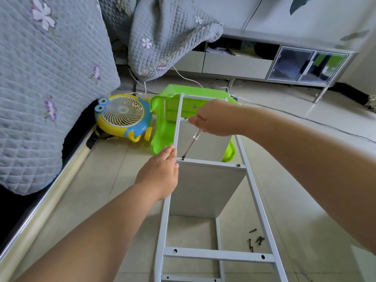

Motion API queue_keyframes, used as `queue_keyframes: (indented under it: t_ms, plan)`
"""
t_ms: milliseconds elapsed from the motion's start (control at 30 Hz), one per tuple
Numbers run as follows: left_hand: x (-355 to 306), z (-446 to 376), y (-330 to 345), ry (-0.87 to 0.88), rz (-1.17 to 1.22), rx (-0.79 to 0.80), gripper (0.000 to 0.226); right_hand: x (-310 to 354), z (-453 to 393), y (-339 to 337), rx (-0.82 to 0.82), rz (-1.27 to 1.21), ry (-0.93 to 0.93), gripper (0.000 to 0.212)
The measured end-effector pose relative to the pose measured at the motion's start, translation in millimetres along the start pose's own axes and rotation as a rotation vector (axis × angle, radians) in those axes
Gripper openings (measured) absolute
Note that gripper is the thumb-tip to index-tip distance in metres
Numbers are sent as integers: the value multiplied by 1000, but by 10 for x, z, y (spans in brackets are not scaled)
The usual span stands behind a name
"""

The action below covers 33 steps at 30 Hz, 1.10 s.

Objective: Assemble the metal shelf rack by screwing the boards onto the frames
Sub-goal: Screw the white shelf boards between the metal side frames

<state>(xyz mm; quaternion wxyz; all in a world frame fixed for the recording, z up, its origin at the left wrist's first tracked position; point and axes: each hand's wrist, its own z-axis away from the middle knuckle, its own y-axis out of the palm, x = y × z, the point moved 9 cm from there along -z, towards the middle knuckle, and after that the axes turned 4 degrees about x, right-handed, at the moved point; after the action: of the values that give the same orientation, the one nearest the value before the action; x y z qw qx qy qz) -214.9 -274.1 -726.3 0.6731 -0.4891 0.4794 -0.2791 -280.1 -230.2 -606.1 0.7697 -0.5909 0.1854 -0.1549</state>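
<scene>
- A quilted grey bedspread [46,82] with stitched purple and white flowers drapes over the bed at the left, its surface puckered in small diamonds.
- The floor [105,180] is glossy pale tile.
- The metal frame [258,204] lies on that floor in the middle of the view: white painted square tube, ladder-shaped, its crossbars drilled with round holes.
- A smooth, flat grey-white board [201,190] stands on edge between the rails, its top edge under a crossbar.
- A shiny green plastic stool [162,121] sits tipped at the frame's far end.
- A round yellow and blue fan [124,116] with cartoon eyes lies beside the stool.
- The left hand [160,174] rests against the left rail, fingers straight and together.
- The right hand [211,121] grips a clear-handled screwdriver [192,142], its tip on a dark screw [182,158] at the crossbar's left end.
- Loose dark screws [255,239] lie scattered on the tile near the right rail.
</scene>
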Motion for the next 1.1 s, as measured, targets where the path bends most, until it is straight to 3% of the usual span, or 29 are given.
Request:
queue_keyframes:
  t_ms: [100, 200, 400, 467, 600, 700, 767, 967, 1033, 1100]
  plan:
    - [9, -11, 3, -2, -21, -14, 50, 70, 67, 52, 83, -211, -18, 20]
    - [18, 1, 17, -8, -11, -11, 50, 118, 112, 46, 130, -256, -20, 11]
    - [13, 15, 19, -7, 9, -14, 50, 212, 64, -47, -31, 174, -59, 52]
    - [8, 15, 14, -2, 10, -16, 50, 191, 83, -57, -67, 119, -34, 49]
    - [1, 15, 7, 0, 9, -23, 50, 245, 142, -25, 3, -103, -124, 17]
    - [-1, 19, 5, -6, 12, -21, 50, 262, 171, 16, 73, -146, -148, 24]
    - [4, 19, 8, -11, 8, -20, 50, 233, 156, 22, 62, -82, -130, 15]
    - [23, 18, 26, -9, -19, -17, 50, 49, 137, 1, -57, 221, -7, 51]
    - [20, 23, 10, -2, -25, -23, 50, 8, 170, 41, -66, 159, -14, 43]
    - [15, 34, -15, -1, -18, -33, 49, 12, 197, 89, -26, -32, -70, 17]
